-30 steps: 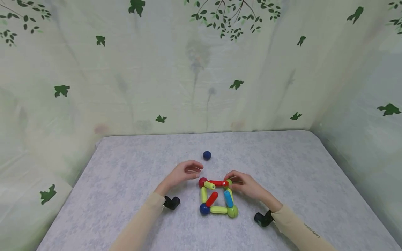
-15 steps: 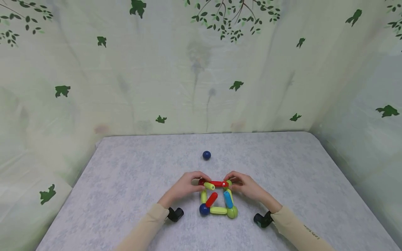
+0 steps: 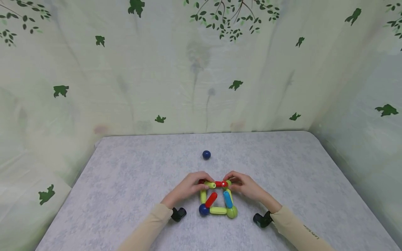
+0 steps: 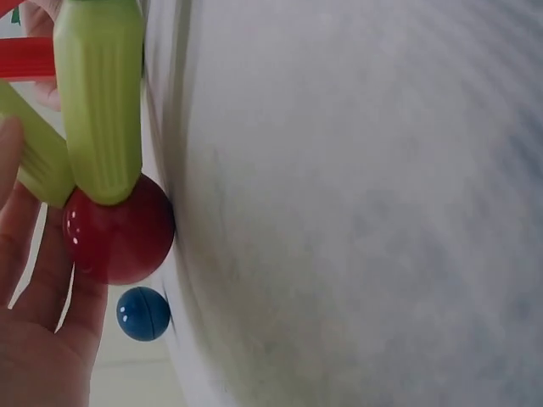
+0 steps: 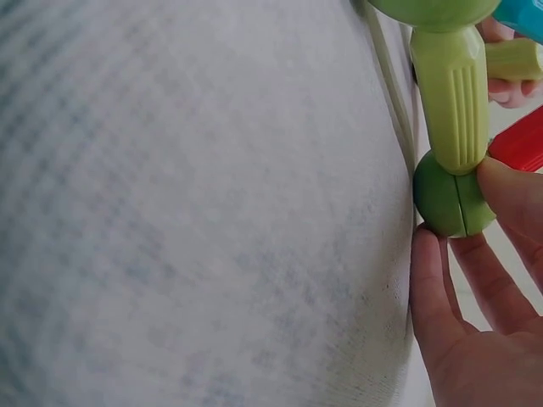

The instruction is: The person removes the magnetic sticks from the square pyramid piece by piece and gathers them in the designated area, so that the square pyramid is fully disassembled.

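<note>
A square frame of balls and rods lies on the table. My left hand (image 3: 187, 188) is at its far left corner, where the red ball (image 4: 119, 229) is mostly hidden in the head view. Its thumb and fingers pinch the short yellow-green rod (image 3: 209, 184) that sticks up from that ball. My right hand (image 3: 246, 184) grips the green ball (image 5: 450, 197) at the far right corner, thumb on one side and fingers on the other. A red rod (image 3: 218, 183) spans these corners. Nearer me are a dark blue ball (image 3: 204, 210) and another green ball (image 3: 232, 212).
A loose blue ball (image 3: 206, 154) lies beyond the frame. From the near corners a red rod (image 3: 211, 199) and a light blue rod (image 3: 227, 199) rise at a slant. The grey table (image 3: 141, 157) meets a leaf-patterned cloth wall (image 3: 132, 87) at the back.
My left hand has come down and right onto the far left corner and taken hold of the yellow-green rod, which now lies more level. The right hand has stayed on the green ball.
</note>
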The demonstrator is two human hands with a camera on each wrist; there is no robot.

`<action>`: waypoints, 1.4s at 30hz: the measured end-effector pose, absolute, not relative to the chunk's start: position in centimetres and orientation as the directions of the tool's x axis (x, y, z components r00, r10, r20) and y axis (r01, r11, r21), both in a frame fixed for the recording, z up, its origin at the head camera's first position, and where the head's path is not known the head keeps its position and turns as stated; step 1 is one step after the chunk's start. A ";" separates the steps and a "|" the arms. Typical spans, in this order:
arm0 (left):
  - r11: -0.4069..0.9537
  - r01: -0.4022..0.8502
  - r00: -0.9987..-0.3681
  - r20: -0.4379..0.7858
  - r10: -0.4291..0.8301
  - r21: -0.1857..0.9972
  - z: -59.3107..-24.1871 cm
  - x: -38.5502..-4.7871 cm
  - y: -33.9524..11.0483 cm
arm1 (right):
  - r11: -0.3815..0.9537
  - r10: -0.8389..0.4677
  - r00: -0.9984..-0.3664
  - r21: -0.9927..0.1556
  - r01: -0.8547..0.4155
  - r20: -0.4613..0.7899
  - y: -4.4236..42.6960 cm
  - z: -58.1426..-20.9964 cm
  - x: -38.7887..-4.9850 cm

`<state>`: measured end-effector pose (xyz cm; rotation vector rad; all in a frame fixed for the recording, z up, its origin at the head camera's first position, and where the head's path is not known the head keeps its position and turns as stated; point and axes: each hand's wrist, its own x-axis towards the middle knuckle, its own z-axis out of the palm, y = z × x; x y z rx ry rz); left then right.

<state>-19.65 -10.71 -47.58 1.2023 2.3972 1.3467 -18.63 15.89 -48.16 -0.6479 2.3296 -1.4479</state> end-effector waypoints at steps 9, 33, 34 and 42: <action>0.339 0.572 -0.737 0.285 0.613 0.747 -47.2 -19.6 -10.2 | 0.384 -0.535 -0.844 -0.899 -0.212 -0.029 15.7 -48.3 -18.7; 0.574 0.301 -0.951 0.192 0.244 0.761 -46.8 -23.2 -16.6 | 0.405 -0.517 -0.854 -0.895 -0.188 -0.054 15.7 -48.0 -18.5; 0.583 0.296 -0.953 0.188 0.240 0.757 -46.9 -23.5 -16.9 | 0.404 -0.517 -0.854 -0.896 -0.186 -0.056 15.7 -48.0 -18.5; 0.648 0.206 -0.976 0.109 0.187 0.734 -47.4 -25.7 -19.0 | 0.399 -0.508 -0.859 -0.901 -0.167 -0.066 15.7 -48.1 -18.5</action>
